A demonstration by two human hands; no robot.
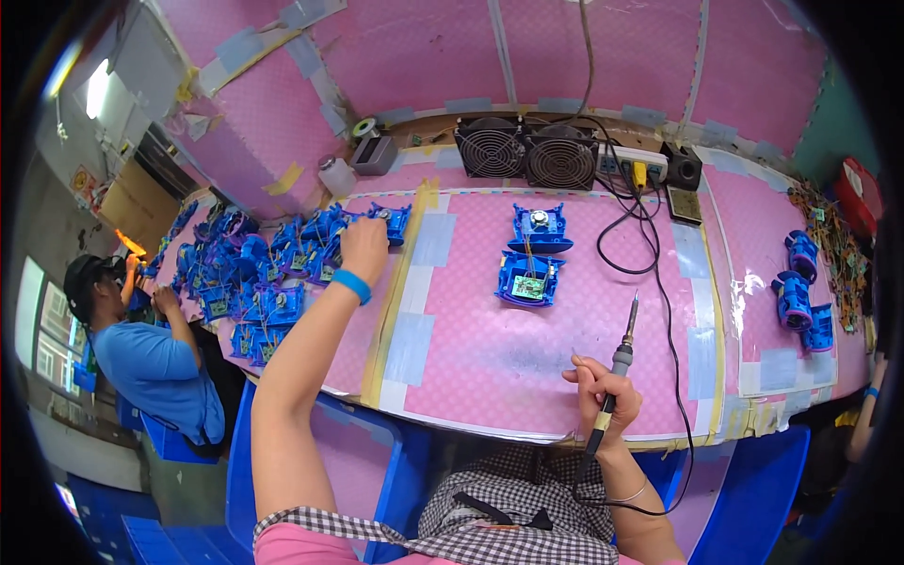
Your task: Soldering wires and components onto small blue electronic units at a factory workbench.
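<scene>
My right hand (607, 397) is closed round the grip of a soldering iron (622, 358), its tip pointing up and away over the pink table mat. A short thin strand, perhaps solder wire, shows by that hand's fingertips. My left hand (364, 247), a blue band at its wrist, reaches to the right end of a pile of blue plastic housings (252, 264) with wires and circuit boards. It touches or hovers by a blue housing (390, 222); its fingers are mostly hidden. Mid-table lies an opened blue housing, one half with a round metal part (539, 218), the other with a green circuit board (529, 286).
Two black fans (524, 153) stand at the back beside a power strip (633, 164). The iron's black cord (670, 348) loops down the right side. More blue housings (797, 299) and loose boards (829, 235) lie far right. A person in blue (151, 367) sits at left.
</scene>
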